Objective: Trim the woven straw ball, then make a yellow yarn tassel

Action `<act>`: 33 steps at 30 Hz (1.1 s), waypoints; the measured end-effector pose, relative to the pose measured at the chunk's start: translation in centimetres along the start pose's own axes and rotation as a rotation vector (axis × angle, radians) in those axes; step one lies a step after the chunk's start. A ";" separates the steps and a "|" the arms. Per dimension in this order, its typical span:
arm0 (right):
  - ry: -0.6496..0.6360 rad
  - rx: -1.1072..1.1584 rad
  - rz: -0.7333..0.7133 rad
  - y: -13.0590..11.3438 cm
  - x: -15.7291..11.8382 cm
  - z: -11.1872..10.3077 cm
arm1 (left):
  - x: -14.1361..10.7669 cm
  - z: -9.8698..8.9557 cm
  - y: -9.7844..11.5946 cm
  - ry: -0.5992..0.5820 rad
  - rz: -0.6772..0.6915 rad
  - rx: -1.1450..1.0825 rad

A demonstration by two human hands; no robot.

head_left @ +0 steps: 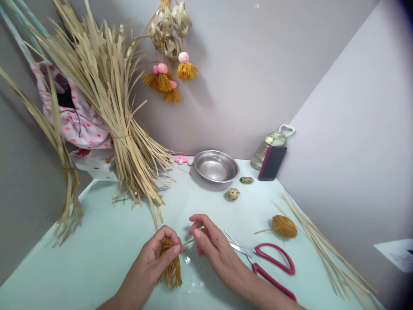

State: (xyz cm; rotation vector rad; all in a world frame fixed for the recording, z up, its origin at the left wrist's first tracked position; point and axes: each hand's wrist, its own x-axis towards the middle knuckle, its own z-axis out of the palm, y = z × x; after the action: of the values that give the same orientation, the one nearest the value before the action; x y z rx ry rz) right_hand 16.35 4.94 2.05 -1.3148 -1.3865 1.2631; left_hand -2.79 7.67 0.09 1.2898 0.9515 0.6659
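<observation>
A mustard yarn tassel (172,273) hangs from my left hand (158,256), its cut strands falling below the fingers and its top partly hidden by them. A short strand of yarn (188,243) runs from the tassel's top across to my right hand (208,243), whose thumb and forefinger are around its far end. Just right of that hand lie red-handled scissors (258,254) with open blades, partly covered by the wrist. A ball of mustard yarn (284,226) rests farther right, one loose end pointing left.
A steel bowl (216,167), a small woven ball (232,194) and a thread spool (247,180) stand behind my hands. A phone (272,163) leans on a bottle (260,155). Dried strips (119,120) fill the left; thin strips (325,245) lie right. Finished tasselled ornaments (164,51) hang above.
</observation>
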 end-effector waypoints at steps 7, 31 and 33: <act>-0.297 -0.042 0.045 0.3 0.1 0.2 | -0.3 0.6 -0.4 -0.099 0.016 -0.012; -0.065 0.183 0.122 1.2 0.7 1.2 | 0.0 0.3 -0.7 -0.053 0.001 0.053; -0.059 0.170 0.115 1.2 0.7 1.2 | 0.1 0.3 -0.6 -0.068 -0.004 0.055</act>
State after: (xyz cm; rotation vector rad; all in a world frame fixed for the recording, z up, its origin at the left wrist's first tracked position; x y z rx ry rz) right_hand 15.25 5.40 0.67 -1.2640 -1.2280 1.4737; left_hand -2.53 7.46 -0.55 1.3502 0.9221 0.5931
